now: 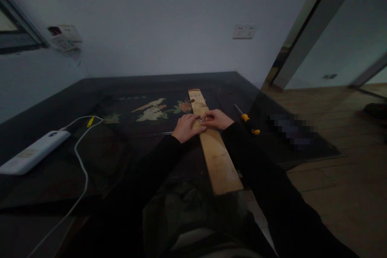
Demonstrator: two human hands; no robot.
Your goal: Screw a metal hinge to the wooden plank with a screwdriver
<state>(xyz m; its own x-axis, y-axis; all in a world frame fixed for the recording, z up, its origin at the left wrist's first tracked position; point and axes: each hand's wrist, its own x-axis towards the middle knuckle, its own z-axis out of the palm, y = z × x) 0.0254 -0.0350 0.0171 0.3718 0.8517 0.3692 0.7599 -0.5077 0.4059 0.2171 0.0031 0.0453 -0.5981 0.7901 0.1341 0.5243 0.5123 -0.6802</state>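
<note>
A long, narrow wooden board (219, 159) lies on the dark table, its near end reaching past the table's front edge. My left hand (187, 127) is on the board's left side, fingers bent and thumb lying across the wood. Beside it, my right hand (218, 119) pinches a small, pale, shiny piece (201, 119) against the board's top; its kind is too small to make out. The left fingertips are close to that same piece. To the right of my right hand, a screwdriver (246, 118) with a yellow and black handle rests on the table.
A white power bank-like box (36, 152) with a white cable (81, 163) and yellow tag (90, 121) sits at left. The dark table (121, 155) has a bird-and-flower picture. A blurred-out object (292, 131) lies at right. A wall socket (244, 31) is behind.
</note>
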